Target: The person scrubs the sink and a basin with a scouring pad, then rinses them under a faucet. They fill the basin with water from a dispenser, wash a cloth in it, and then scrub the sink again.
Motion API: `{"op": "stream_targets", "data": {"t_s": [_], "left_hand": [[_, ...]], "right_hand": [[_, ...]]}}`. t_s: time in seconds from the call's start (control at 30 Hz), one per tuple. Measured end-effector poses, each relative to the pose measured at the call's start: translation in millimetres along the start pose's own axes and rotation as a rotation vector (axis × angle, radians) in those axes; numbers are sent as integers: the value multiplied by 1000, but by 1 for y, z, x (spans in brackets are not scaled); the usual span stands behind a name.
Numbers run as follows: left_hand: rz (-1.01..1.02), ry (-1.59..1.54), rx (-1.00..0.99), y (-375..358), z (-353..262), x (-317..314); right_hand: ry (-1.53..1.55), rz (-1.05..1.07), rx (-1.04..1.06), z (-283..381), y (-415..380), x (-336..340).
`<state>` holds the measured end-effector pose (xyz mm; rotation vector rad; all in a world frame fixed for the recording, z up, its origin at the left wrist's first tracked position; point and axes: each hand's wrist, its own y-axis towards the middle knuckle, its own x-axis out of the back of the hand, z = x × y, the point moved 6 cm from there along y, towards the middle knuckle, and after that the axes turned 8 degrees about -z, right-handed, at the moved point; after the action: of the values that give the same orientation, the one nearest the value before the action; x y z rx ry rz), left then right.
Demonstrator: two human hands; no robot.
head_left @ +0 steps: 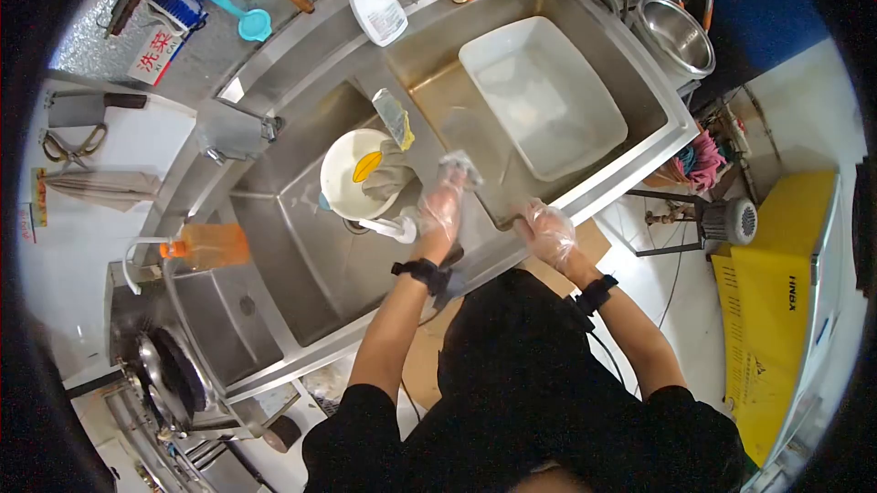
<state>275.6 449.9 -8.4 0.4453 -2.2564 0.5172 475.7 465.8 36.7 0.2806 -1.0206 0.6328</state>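
In a clear plastic glove, my left hand (pixel 441 205) is closed over the divider between the two sink basins, at a small whitish wad (pixel 464 167) too blurred to name. My right hand (pixel 550 235), gloved as well, is at the sink's front rim (pixel 598 190); its fingers are blurred. Beyond it a white rectangular tub (pixel 548 95) lies in the right basin. Left of my left hand, a white bucket (pixel 343 178) holds a grey cloth (pixel 391 173) and a yellow leaf-shaped piece (pixel 367 167). A silvery packet (pixel 393 116) rests on the divider.
A white spray bottle (pixel 375 4) and a turquoise scoop (pixel 254 25) are along the back. An orange bottle (pixel 215 246) stands left of the large basin. Metal bowls (pixel 676 34) are at the right, above a yellow box (pixel 776 283).
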Motion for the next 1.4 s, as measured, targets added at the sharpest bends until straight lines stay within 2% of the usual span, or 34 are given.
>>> {"op": "stream_targets", "data": {"t_s": [0.07, 0.1, 0.13, 0.17, 0.2, 0.23, 0.3, 0.33, 0.4, 0.43, 0.5, 0.53, 0.6, 0.63, 0.7, 0.73, 0.8, 0.83, 0.9, 0.93, 1.0, 1.03, 1.1, 1.13, 1.2, 1.23, 1.3, 1.33, 1.4], "left_hand": [[-9, 196, -106, 10, -16, 18], [-191, -16, -240, 8, -23, 30], [-193, -15, -234, 8, -24, 28], [-286, -120, -175, 7, -22, 30], [-381, -223, -114, 6, -26, 37], [-386, -218, -107, 5, -34, 38], [-289, -579, 116, 8, -37, 29], [-298, -578, 127, 12, -38, 24], [-161, -857, 407, 18, -33, 1], [-176, -856, 418, 21, -36, -3], [-97, -1153, 625, 25, -43, -23], [-118, -1156, 635, 28, -45, -29], [-213, -914, 348, 41, -59, -27], [-232, -914, 356, 47, -57, -29], [-186, -574, 173, 61, -61, -33], [-200, -573, 186, 64, -57, -38], [-470, -320, 70, 64, -54, -29], [-480, -319, 81, 61, -53, -25], [-509, -181, 29, 49, -63, 2], [-512, -178, 33, 43, -67, 14], [-427, 51, 122, 32, -66, 27], [-426, 53, 126, 28, -58, 28], [-377, 284, 28, 22, -49, 24], [-373, 287, 31, 21, -43, 21], [-293, 303, 152, 22, -28, 11], [-289, 305, 154, 23, -28, 10], [-190, 246, 237, 27, -27, 9], [-188, 246, 238, 28, -27, 10], [-149, 352, 199, 30, -27, 10]], "right_hand": [[45, 108, -150, 4, 13, 7], [42, 113, -146, 2, 19, 7], [254, 109, -212, -2, 25, 4], [467, 107, -279, -6, 31, 1], [471, 113, -273, -5, 38, 0], [753, 122, -349, 0, 46, 0], [1305, 195, -553, 16, 58, 3], [1303, 210, -551, 14, 67, 2], [1539, 370, -679, 10, 81, -7], [1537, 390, -677, 2, 89, -11], [1665, 531, -725, -9, 106, -23], [1660, 555, -723, -15, 113, -27], [1631, 565, -732, -27, 127, -30], [1626, 587, -726, -30, 134, -28], [1583, 476, -696, -44, 150, -22], [1578, 497, -693, -58, 156, -38], [961, 4, 45, -84, 188, -42], [963, 17, 52, -73, 198, -29], [941, 250, -597, -61, 212, -11], [941, 256, -595, -60, 223, -19], [736, 163, -531, -65, 248, -33], [738, 167, -532, -71, 261, -55], [428, 49, -258, -75, 294, -92], [431, 54, -260, -74, 307, -100], [344, 67, -48, -56, 332, -117], [346, 69, -51, -52, 345, -129], [254, -57, -2, -40, 370, -147], [253, -55, -4, -27, 378, -139], [336, -187, 151, 13, 392, -92]]}}
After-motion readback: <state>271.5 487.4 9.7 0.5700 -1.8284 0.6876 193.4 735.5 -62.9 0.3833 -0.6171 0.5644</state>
